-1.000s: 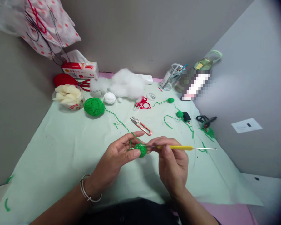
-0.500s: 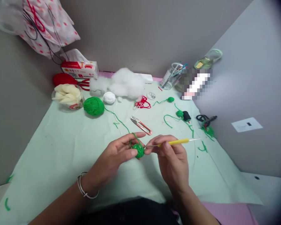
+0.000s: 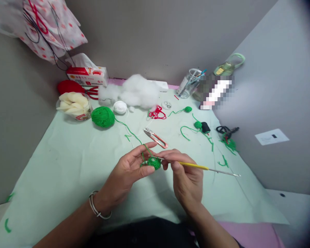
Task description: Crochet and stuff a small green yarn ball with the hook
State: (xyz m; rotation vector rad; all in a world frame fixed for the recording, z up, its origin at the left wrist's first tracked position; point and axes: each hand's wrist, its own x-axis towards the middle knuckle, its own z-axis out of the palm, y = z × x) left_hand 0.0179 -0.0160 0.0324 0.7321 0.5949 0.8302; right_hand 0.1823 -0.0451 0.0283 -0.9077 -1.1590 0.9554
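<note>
Between the thumb and fingers of my left hand (image 3: 130,167) is a small round green crochet piece (image 3: 154,163), with a pale spot on its upper side. Green yarn (image 3: 134,133) runs over the left fingers and back to a green yarn ball (image 3: 103,117). My right hand (image 3: 187,175) is closed around the yellow handle of a double-ended crochet hook (image 3: 196,166). One metal end of the hook lies at the top of the crochet piece; the other points out to the right. Just beyond my hands lie orange-handled thread snips (image 3: 157,138).
White stuffing (image 3: 139,91), a white yarn ball (image 3: 120,107) and tangled red yarn (image 3: 158,113) lie farther back. Small green crochet balls (image 3: 188,109) and yarn scraps are on the right. A tissue box (image 3: 88,76), a tub (image 3: 74,106) and a clear cup (image 3: 187,86) stand near the walls.
The hook has tilted, its free right end swinging down and toward me. My right hand has turned with it, and the green crochet piece has shifted slightly right and up.
</note>
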